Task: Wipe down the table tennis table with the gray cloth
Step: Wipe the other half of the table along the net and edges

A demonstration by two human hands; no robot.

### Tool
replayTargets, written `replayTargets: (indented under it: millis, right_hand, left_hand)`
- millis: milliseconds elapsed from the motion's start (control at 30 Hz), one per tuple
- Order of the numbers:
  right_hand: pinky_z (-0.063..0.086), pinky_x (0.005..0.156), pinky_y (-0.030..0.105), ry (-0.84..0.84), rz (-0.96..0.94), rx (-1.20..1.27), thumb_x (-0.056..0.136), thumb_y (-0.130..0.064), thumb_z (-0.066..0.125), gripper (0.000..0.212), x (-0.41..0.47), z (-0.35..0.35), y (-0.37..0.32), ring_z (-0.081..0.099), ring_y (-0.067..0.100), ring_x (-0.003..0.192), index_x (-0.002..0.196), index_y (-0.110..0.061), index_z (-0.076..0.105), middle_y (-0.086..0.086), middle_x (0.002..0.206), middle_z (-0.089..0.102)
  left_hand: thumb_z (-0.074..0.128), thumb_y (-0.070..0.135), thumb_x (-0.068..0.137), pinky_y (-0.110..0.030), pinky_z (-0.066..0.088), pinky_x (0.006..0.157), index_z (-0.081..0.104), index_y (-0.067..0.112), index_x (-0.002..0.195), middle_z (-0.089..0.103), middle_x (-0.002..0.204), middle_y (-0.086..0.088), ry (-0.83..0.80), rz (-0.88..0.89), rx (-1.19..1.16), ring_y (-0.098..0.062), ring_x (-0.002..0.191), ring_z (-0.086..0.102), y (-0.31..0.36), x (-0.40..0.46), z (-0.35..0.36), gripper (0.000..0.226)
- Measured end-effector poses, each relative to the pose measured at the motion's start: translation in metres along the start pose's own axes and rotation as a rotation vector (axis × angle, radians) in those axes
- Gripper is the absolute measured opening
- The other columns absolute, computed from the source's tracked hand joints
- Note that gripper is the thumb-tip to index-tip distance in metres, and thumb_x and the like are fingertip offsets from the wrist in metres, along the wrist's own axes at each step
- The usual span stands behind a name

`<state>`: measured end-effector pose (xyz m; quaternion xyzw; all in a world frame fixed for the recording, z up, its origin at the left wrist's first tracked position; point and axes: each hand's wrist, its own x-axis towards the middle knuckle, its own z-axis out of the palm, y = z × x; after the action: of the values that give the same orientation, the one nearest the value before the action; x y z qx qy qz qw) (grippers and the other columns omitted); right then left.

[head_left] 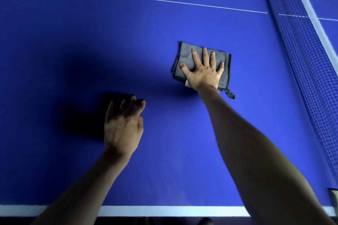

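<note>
Two hands over table [73,42] | right hand [204,73] flat, fingers spread, pressing gray cloth [186,55] near net [301,42], right | left hand [122,129] relaxed, empty | risk: folded cloth bunches or slides out under uneven pressure

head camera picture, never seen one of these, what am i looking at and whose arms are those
This is one picture from a camera worn on a person's head, looking forward and down, so the two arms belong to the wearer. There is no machine here, just bare hands. The blue surface is a table tennis table, with its net running along the right side. The right hand lies flat with spread fingers on a folded gray cloth, pressing it on the table. The left hand holds nothing; its fingers are relaxed, and whether it touches the table is hard to tell.
</note>
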<state>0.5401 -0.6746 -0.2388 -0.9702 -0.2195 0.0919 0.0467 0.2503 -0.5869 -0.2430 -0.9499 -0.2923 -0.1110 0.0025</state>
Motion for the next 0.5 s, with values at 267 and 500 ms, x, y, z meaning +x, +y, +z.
replayTargets:
  millis: [267, 500]
  right_hand:
    - [0.006, 0.125, 0.063, 0.107, -0.082, 0.059, 0.095, -0.077, 0.028, 0.077, -0.167, 0.029, -0.007, 0.005, 0.027, 0.161, 0.163, -0.044, 0.018, -0.004, 0.174, 0.013]
    - [0.021, 0.121, 0.066, 0.076, -0.133, 0.045, 0.094, -0.073, 0.047, 0.079, -0.379, 0.058, -0.016, 0.013, 0.031, 0.16, 0.162, -0.038, 0.028, 0.001, 0.173, 0.017]
  left_hand:
    - [0.038, 0.012, 0.085, -0.05, 0.051, 0.097, 0.072, 0.021, 0.124, 0.07, 0.13, -0.006, -0.11, -0.035, -0.212, -0.029, 0.111, 0.068, -0.006, 0.011, -0.028, 0.052]
    - [0.046, 0.014, 0.088, -0.047, 0.05, 0.097, 0.071, 0.022, 0.128, 0.071, 0.129, -0.005, -0.083, -0.167, -0.198, -0.035, 0.101, 0.069, -0.062, 0.013, -0.063, 0.048]
